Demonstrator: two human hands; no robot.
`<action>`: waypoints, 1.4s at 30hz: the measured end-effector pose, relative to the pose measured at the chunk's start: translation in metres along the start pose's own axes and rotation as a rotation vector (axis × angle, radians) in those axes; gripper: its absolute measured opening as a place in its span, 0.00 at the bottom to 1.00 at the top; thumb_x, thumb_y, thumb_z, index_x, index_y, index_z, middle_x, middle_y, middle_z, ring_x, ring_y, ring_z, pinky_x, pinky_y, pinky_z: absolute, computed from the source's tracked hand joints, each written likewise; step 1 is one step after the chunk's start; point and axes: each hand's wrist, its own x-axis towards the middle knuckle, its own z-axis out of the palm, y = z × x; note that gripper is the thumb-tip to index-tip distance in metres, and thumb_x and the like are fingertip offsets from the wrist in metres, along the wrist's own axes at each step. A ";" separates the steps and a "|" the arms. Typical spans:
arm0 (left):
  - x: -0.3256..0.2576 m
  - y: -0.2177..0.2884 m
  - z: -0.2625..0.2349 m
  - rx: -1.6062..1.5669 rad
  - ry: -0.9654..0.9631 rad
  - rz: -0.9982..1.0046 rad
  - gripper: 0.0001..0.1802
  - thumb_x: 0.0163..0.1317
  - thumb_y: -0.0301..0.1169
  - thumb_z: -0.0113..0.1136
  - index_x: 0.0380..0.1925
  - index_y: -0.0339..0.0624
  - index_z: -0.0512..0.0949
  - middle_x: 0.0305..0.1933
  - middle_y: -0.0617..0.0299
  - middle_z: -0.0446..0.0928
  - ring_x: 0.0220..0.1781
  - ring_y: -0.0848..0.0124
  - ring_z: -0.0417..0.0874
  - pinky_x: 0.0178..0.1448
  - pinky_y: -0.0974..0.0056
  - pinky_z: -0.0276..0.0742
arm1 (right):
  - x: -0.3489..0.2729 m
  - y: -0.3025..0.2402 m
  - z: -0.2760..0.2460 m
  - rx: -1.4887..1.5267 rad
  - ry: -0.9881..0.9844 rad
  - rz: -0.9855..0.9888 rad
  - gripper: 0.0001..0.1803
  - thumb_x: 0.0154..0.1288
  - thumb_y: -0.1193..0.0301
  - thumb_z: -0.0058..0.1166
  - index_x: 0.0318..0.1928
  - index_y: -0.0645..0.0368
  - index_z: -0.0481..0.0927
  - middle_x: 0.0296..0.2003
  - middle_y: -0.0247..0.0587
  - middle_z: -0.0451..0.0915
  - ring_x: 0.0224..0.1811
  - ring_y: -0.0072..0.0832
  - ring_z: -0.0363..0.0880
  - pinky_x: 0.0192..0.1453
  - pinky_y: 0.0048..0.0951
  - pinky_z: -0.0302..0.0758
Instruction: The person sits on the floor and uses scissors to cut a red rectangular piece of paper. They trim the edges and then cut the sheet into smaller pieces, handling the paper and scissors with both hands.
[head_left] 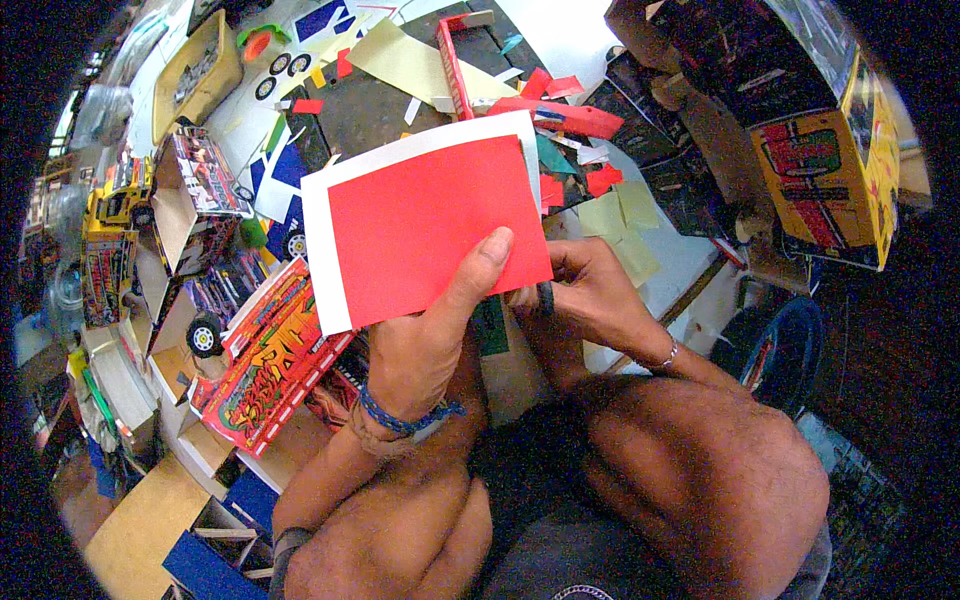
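Observation:
A red sheet [420,215] lies over a larger white sheet [318,240], whose border shows along the top and left. My left hand [430,330] is closed on both, thumb flat on the red face and fingers hidden behind. At the sheets' lower right corner, my right hand [590,295] is closed with its fingers bent. A black loop [545,298] shows at its fingers and looks like the handle of scissors; the blades are hidden behind the sheets.
Paper scraps and red strips [575,118] litter a dark board [385,100] ahead. A printed red model truck panel [275,370], a loose wheel [204,335] and a yellow toy truck [125,195] are at left. Behind stands a yellow tub [200,75]; at right, a yellow printed box [815,185].

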 end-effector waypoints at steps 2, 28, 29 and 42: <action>0.003 -0.002 -0.001 -0.096 0.010 -0.142 0.16 0.62 0.30 0.68 0.47 0.33 0.80 0.47 0.56 0.82 0.47 0.69 0.84 0.52 0.65 0.79 | 0.000 0.000 0.001 0.023 0.006 -0.005 0.18 0.58 0.59 0.67 0.36 0.64 0.86 0.26 0.31 0.82 0.29 0.17 0.76 0.33 0.28 0.73; 0.003 -0.006 -0.009 -0.054 -0.102 -0.331 0.24 0.61 0.34 0.67 0.54 0.34 0.75 0.52 0.55 0.81 0.52 0.65 0.83 0.60 0.59 0.77 | 0.002 0.009 -0.003 -0.014 0.082 -0.019 0.16 0.62 0.60 0.61 0.33 0.64 0.84 0.25 0.33 0.82 0.30 0.16 0.76 0.37 0.29 0.75; 0.002 -0.007 -0.010 -0.022 -0.107 -0.321 0.24 0.61 0.34 0.67 0.54 0.34 0.75 0.52 0.55 0.81 0.52 0.64 0.83 0.60 0.59 0.77 | 0.002 0.010 -0.004 -0.041 0.086 -0.007 0.16 0.61 0.60 0.61 0.33 0.64 0.84 0.25 0.33 0.82 0.30 0.16 0.76 0.36 0.28 0.75; 0.016 0.001 -0.024 -0.503 0.010 -0.291 0.14 0.70 0.27 0.55 0.54 0.38 0.74 0.52 0.54 0.81 0.50 0.61 0.85 0.52 0.53 0.86 | -0.003 -0.014 -0.004 0.000 -0.121 0.169 0.21 0.60 0.59 0.70 0.46 0.61 0.85 0.37 0.31 0.84 0.39 0.16 0.78 0.44 0.24 0.76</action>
